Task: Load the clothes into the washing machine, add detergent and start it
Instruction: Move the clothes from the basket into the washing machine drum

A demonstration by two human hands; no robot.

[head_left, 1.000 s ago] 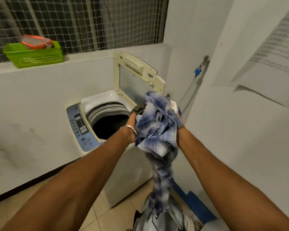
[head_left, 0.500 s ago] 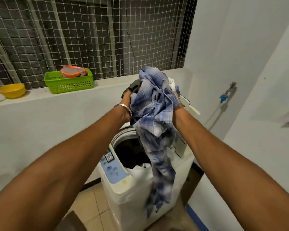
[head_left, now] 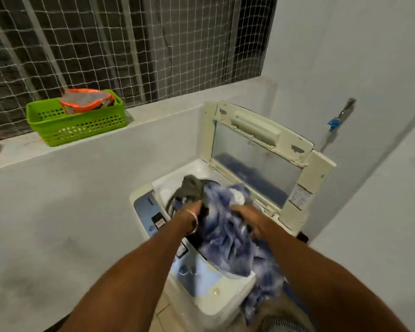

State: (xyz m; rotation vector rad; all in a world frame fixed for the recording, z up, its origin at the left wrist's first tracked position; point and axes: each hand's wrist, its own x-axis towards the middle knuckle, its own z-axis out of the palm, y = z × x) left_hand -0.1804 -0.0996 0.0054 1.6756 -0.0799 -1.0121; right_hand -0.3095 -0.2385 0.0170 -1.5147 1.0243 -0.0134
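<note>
A white top-loading washing machine (head_left: 201,298) stands below me with its lid (head_left: 256,154) raised upright. A bundle of clothes, mostly a blue-and-white checked shirt (head_left: 228,236) with a dark grey garment (head_left: 192,188), lies over the drum opening. My left hand (head_left: 192,209), a metal bangle on its wrist, grips the bundle's left side. My right hand (head_left: 247,214) grips its right side. Part of the shirt hangs over the machine's front edge and covers some of the blue control panel (head_left: 189,267). The drum is hidden under the clothes.
A green plastic basket (head_left: 77,125) holding an orange detergent bag (head_left: 86,101) sits on the white ledge (head_left: 153,113) at the left. Wire netting covers the opening above. A tap with a blue fitting (head_left: 333,122) is on the right wall, close to the machine.
My hands have come down from chest height, lowering the clothes bundle onto the drum opening. The view has tilted down over the machine.
</note>
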